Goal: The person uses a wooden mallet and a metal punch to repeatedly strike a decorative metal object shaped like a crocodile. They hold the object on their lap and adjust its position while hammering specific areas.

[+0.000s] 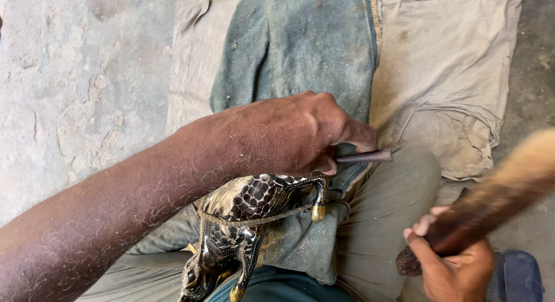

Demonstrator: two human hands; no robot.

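keep your left hand [289,134] pinching the chisel [365,157] steady on the metal animal figure [243,221] at lower centre while your right hand [454,267], fingers wrapped round the wooden mallet [497,198], strikes squarely

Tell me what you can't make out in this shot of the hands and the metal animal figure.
Head view only:
- Figure: its lower end is cut off by the bottom edge; its top is hidden under the left hand.
- Punch: its working tip is hidden by the left hand's fingers.
- Mallet: its raised end is blurred and runs off the right edge.
- Right hand: partly cut off by the bottom edge.
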